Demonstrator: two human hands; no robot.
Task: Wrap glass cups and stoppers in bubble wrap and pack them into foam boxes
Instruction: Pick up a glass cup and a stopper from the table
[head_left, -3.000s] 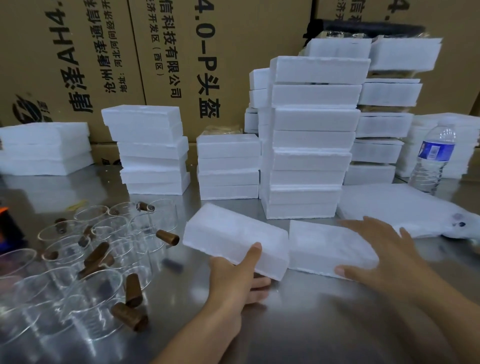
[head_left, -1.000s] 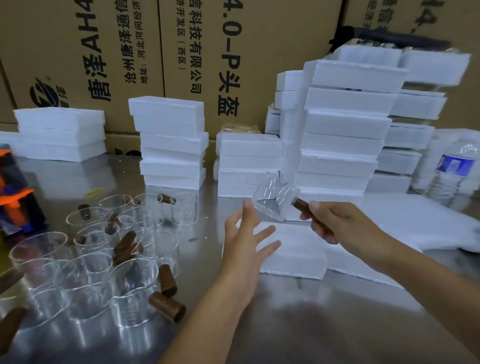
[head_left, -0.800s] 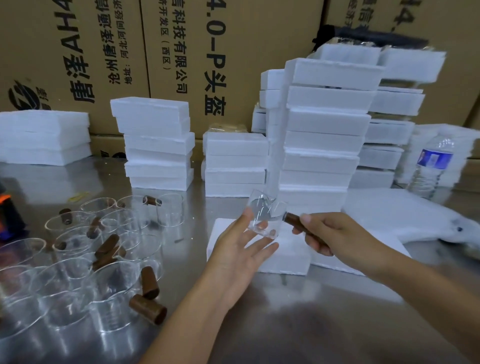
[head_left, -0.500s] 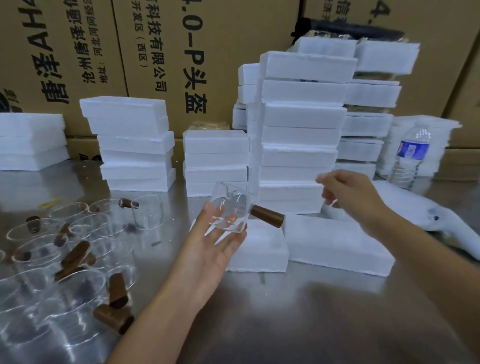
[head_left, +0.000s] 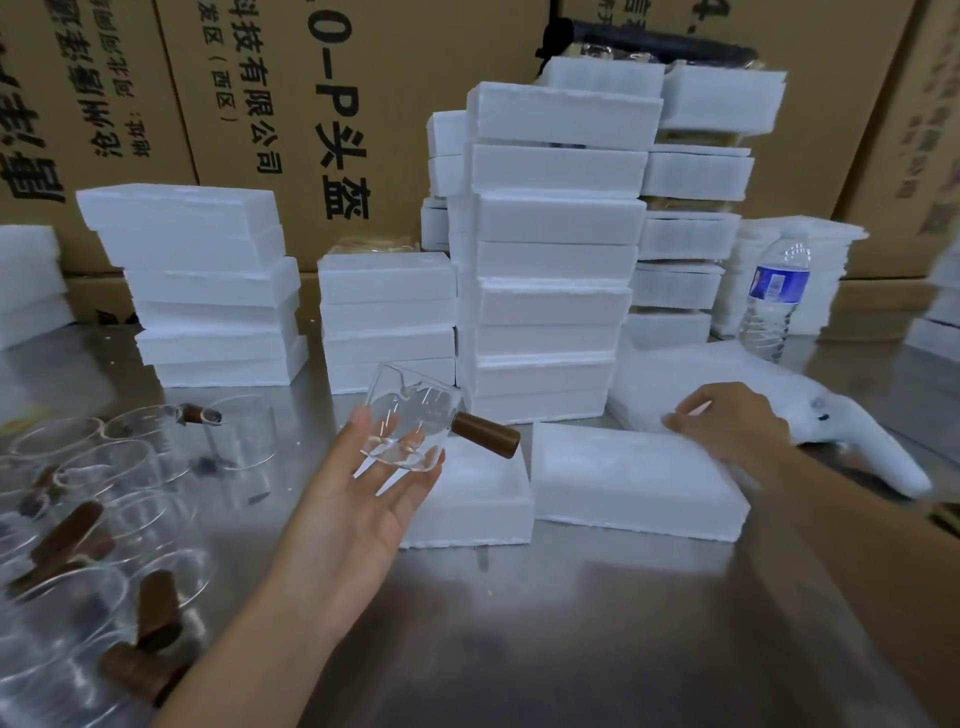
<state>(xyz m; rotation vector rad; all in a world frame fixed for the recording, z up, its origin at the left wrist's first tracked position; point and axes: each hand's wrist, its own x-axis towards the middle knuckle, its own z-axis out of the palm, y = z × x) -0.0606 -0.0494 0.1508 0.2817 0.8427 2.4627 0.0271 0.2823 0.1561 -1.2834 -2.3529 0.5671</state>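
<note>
Two hands: left hand (head_left: 363, 499), fingers flat, carries glass cup (head_left: 410, 426); right hand (head_left: 732, 426) pinches bubble wrap (head_left: 665, 374) edge.

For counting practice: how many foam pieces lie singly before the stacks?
2. One foam piece lies behind the left hand; the other beside it, on the right. More may hide behind the stacks.

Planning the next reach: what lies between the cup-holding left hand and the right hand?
Head view: two foam box halves lie side by side on the table, the wooden handle of the cup jutting over the left one.
</note>
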